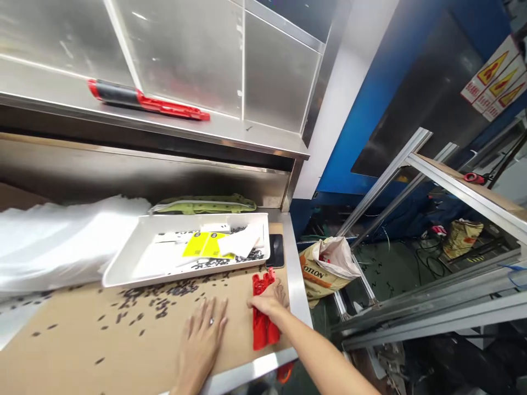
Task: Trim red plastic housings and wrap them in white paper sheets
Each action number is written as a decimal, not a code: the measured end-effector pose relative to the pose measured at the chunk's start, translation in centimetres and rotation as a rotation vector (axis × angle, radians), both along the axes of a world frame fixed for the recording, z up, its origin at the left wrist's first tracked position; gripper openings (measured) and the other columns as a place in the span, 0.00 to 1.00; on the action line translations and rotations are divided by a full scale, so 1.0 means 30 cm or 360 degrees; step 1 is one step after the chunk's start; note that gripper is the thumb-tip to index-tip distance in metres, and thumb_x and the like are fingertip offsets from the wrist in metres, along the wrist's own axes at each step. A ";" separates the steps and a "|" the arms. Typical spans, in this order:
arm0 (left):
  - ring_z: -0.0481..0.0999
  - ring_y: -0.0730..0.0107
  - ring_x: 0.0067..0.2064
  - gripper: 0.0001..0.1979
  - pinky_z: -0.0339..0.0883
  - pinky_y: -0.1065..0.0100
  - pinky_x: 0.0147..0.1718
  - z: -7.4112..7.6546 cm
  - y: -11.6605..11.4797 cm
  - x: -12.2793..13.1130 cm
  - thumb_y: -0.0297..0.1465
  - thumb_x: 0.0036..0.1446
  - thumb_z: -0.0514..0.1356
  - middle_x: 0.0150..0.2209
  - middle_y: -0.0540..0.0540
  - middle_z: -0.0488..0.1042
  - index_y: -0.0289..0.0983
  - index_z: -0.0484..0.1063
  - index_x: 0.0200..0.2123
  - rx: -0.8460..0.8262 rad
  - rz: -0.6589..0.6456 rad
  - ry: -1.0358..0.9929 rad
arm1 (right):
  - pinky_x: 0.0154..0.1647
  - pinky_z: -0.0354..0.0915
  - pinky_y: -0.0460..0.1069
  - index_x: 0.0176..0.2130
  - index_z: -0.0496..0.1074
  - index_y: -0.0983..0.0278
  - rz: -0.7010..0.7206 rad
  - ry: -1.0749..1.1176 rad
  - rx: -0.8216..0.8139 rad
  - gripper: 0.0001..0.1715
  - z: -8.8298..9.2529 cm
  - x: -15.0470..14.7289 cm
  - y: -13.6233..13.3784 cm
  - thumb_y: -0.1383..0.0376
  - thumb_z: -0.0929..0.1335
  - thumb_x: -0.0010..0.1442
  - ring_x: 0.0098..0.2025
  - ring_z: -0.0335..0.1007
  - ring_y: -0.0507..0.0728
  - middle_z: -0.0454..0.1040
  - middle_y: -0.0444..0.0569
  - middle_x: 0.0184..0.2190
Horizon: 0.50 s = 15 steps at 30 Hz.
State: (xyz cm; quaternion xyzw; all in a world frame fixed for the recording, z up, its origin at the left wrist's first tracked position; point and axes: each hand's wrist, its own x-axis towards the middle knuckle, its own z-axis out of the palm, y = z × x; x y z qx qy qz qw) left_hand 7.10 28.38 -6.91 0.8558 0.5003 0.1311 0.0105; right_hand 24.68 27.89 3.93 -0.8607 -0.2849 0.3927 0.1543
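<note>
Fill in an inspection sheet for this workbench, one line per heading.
Surface: brown tabletop with a metal edge.
Job's things: red parts lie side by side near the right edge.
Clutter: small black pieces scattered; white tray holds yellow cards, papers and more black pieces; white plastic sheeting at left.
Hands: left hand palm down, fingers extended; right hand grasps the red parts.
Cables: dark cables on the floor at right.
Surroundings: open sack beside the bench; red-and-black item on the shelf; warning signs at upper right.
</note>
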 end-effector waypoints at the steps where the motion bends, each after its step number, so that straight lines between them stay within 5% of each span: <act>1: 0.51 0.42 0.70 0.23 0.48 0.41 0.66 0.006 0.008 -0.033 0.25 0.66 0.54 0.67 0.27 0.58 0.32 0.63 0.63 0.0032 0.0049 0.0007 | 0.60 0.60 0.67 0.62 0.61 0.63 -0.0054 -0.0052 -0.0097 0.33 -0.005 -0.036 0.026 0.58 0.72 0.62 0.62 0.61 0.68 0.63 0.56 0.61; 6: 0.46 0.40 0.71 0.25 0.44 0.40 0.66 0.033 0.031 -0.108 0.28 0.71 0.38 0.67 0.25 0.58 0.30 0.62 0.63 0.0088 0.0180 0.0000 | 0.61 0.59 0.68 0.67 0.53 0.64 -0.0086 -0.0161 -0.0241 0.53 -0.008 -0.167 0.118 0.56 0.77 0.52 0.66 0.55 0.72 0.58 0.61 0.65; 10: 0.47 0.40 0.71 0.26 0.41 0.38 0.66 0.040 0.031 -0.095 0.30 0.71 0.36 0.67 0.25 0.58 0.29 0.62 0.63 0.0037 0.0213 -0.0050 | 0.59 0.60 0.73 0.70 0.40 0.74 0.0011 -0.0074 -0.0110 0.75 0.014 -0.155 0.096 0.50 0.79 0.41 0.69 0.48 0.78 0.49 0.76 0.68; 15: 0.47 0.42 0.71 0.31 0.42 0.37 0.65 0.057 0.040 -0.090 0.33 0.70 0.32 0.67 0.25 0.59 0.27 0.62 0.64 -0.0085 0.0222 -0.0158 | 0.68 0.49 0.70 0.70 0.46 0.69 0.0142 -0.0174 0.0358 0.59 0.091 -0.001 -0.131 0.48 0.71 0.52 0.72 0.44 0.73 0.47 0.64 0.71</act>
